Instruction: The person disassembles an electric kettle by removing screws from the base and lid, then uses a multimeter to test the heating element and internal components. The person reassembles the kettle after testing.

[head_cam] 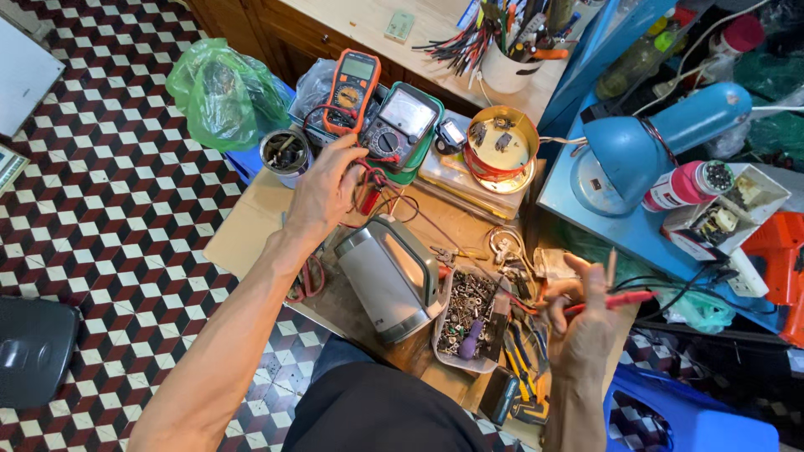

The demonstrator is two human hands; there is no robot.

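Note:
My left hand [322, 188] reaches forward over the workbench, fingers touching the dial of a green analogue multimeter [400, 125], beside an orange digital multimeter [352, 90]. My right hand [582, 322] holds a red test probe [615, 300] and a black one together, tips pointing right and up; their leads trail across the bench. A steel electric kettle [389, 276] lies on its side between my arms.
A clear tray of screws and small parts [471, 314] sits next to the kettle, with pliers [523, 368] close by. Behind are a round tin [501, 149], a small can [286, 153], a green plastic bag [224, 90], a blue lamp [645, 142] and a cup of tools [507, 59].

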